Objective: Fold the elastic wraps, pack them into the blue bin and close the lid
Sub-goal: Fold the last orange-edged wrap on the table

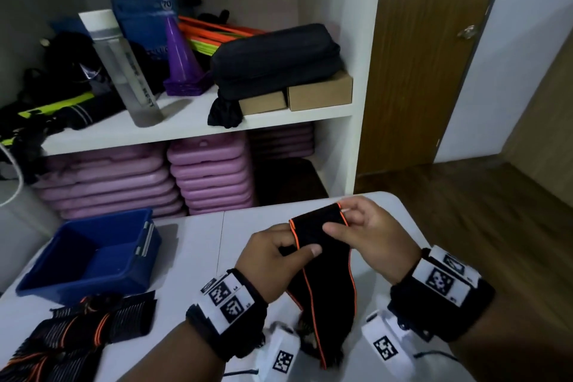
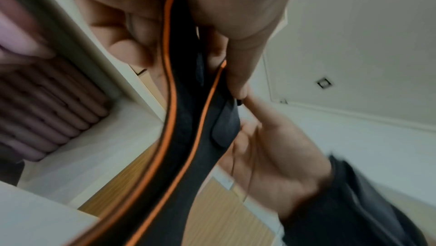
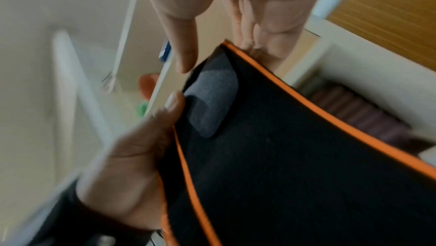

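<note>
A: So, from the left: the blue bin [image 1: 90, 254] stands on the table [image 1: 198, 245] without its lid, and the striped wraps [image 1: 77, 329] in front of it wait.

B: And the hands?

A: The left hand [image 1: 273, 260] and right hand [image 1: 372, 236] both pinch the top end of the black wrap [image 1: 322, 260] above the table. I think folding begins; next, bring the end over evenly.

B: Obstacles?

A: No lid is visible.
</note>
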A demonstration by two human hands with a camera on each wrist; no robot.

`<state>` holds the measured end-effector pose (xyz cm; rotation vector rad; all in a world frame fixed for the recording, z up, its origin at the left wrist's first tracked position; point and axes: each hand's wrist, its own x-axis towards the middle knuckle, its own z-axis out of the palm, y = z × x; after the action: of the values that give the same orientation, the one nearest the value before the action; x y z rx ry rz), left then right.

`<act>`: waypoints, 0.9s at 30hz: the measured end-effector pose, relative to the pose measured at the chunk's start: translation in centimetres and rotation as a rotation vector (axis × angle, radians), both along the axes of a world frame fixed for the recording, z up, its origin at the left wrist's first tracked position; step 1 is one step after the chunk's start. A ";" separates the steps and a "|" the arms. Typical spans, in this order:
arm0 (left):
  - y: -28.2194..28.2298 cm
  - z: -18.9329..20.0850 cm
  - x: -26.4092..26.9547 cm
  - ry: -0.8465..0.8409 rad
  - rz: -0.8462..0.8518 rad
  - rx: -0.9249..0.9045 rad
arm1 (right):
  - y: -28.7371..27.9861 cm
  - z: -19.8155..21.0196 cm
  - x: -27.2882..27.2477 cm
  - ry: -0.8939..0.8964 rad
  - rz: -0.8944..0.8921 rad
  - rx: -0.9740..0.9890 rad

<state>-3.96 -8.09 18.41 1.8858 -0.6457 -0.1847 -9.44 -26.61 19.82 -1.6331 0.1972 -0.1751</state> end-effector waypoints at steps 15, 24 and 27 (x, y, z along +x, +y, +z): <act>7.5 0.1 3.5 0.190 0.087 -0.049 | 1.8 -0.2 -0.4 0.026 -0.082 0.026; 15.1 1.8 5.7 -0.029 0.005 0.119 | 9.1 2.4 0.6 0.016 0.067 -0.400; 17.9 3.0 6.2 -0.202 -0.104 0.210 | 10.6 3.1 1.3 0.102 0.129 -0.632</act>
<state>2.23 9.79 21.44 2.0917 -0.8918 -0.1339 -8.14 -16.00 22.90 -2.2793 0.1176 -0.0550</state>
